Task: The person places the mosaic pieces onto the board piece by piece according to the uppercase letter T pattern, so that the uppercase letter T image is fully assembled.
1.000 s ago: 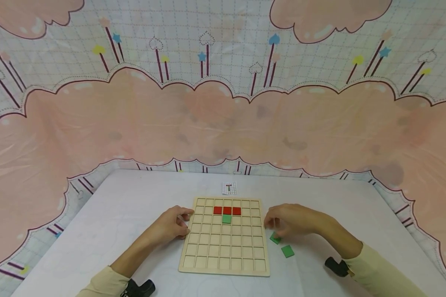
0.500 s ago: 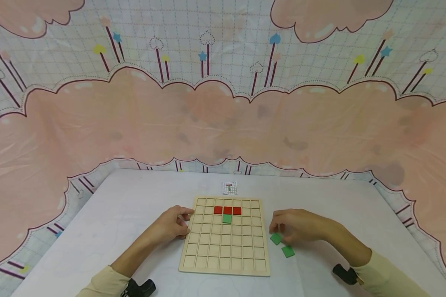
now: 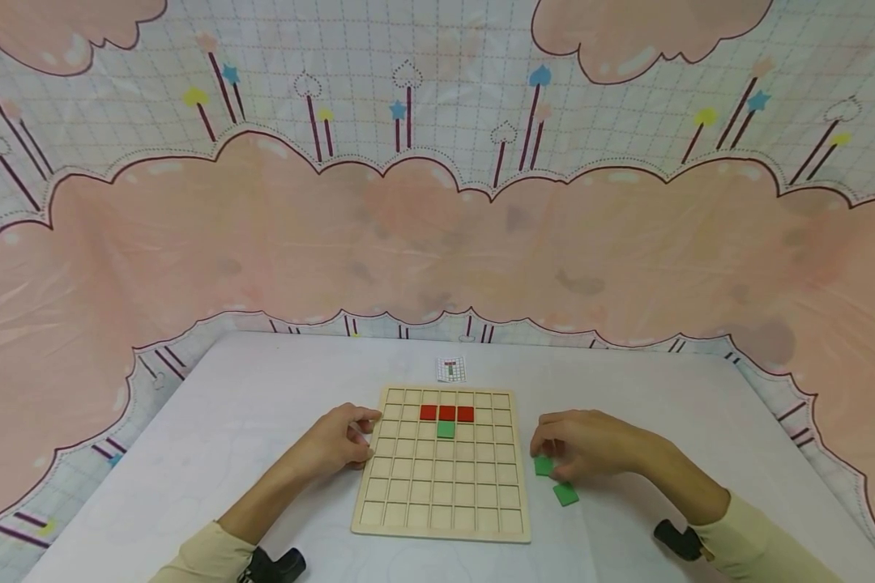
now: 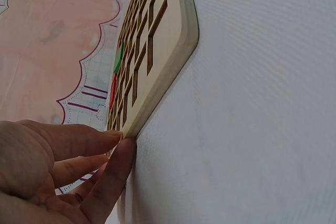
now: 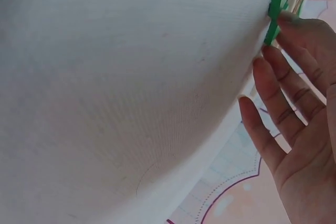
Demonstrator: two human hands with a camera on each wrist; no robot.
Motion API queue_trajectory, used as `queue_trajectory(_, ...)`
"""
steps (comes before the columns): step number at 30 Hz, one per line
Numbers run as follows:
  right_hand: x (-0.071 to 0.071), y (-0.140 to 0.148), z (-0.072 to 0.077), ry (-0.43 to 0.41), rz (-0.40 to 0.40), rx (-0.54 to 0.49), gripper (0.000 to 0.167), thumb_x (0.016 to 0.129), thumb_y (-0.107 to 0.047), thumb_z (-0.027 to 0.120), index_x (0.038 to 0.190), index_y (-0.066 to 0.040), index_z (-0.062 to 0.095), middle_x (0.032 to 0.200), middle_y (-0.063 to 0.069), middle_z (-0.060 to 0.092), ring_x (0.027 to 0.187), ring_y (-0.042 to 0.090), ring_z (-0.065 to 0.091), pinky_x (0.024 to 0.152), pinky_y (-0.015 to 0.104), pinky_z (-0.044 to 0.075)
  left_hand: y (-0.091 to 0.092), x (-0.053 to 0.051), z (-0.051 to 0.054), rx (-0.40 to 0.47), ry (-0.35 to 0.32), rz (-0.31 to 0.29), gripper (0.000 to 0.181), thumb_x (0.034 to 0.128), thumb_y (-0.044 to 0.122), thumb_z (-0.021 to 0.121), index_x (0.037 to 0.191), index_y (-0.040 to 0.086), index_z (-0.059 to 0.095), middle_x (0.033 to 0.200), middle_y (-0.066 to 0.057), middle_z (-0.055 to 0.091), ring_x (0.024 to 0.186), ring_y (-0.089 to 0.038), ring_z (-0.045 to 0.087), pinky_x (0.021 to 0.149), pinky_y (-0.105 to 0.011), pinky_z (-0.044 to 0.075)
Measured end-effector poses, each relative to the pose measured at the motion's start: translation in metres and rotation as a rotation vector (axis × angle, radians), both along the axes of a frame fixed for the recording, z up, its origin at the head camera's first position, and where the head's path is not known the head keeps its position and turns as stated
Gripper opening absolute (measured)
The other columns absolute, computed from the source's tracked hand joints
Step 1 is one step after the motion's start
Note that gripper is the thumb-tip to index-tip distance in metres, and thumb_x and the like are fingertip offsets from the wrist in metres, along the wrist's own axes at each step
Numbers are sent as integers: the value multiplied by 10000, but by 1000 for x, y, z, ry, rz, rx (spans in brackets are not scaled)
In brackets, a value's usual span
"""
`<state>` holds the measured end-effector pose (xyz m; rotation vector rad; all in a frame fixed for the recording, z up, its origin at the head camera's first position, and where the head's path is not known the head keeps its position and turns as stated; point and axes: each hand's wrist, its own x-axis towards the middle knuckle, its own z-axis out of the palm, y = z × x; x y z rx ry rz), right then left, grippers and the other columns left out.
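A wooden grid board (image 3: 441, 495) lies flat on the table, with three red square tiles (image 3: 447, 414) side by side in an upper row. Just under the middle red one sits a green tile (image 3: 446, 430). My left hand (image 3: 333, 439) is at the board's left edge; in the left wrist view, thumb and fingers (image 4: 94, 142) pinch that edge. Right of the board, my right hand (image 3: 591, 443) holds a loose green square tile (image 3: 543, 467) between thumb and fingers, low at the tabletop. Another green tile (image 3: 565, 494) lies nearer me, just below that hand.
Behind the board lies a small printed card (image 3: 450, 370) with a grid and a T-shaped pattern. White cloth covers the table (image 3: 277, 372). A patterned pink and white curtain (image 3: 437, 243) rises behind it. Both wrists carry black cameras (image 3: 678, 540).
My right hand has drawn back slightly rightward from the board's edge. The nearer-to-board loose green tile has turned and shifted a little at its fingers. The left hand and board stay put.
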<state>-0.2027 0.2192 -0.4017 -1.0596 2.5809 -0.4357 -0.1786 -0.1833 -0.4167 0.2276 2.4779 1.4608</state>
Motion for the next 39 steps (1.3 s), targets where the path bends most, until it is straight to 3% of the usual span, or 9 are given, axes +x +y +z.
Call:
queue_trajectory(15,-1,-2,-1,45,15,26,213,832,-342,822,992,-296,689,881,-182,570,833,19,537,734,214,487,0,1,-1,6,2,-5,576,783,-177,697,1342,-135,561,1060,-159,512,796,-201,519,585,-259,549)
queue_trajectory(29,-8,-14,5,54,22,13,189,837,-314,797,974,-331,668,842,-168,591,812,42,553,703,210,487,0,-1,0,-14,-7,13,573,795,-167,692,1351,-117,566,1064,-149,522,815,-202,527,607,-259,557)
queue_trajectory(39,-14,-27,6,64,76,-22,177,850,-292,791,981,-322,677,863,-188,590,819,38,559,714,210,489,0,-1,-2,-21,1,26,557,787,-170,687,1331,-112,585,1061,-146,525,797,-199,523,596,-251,543)
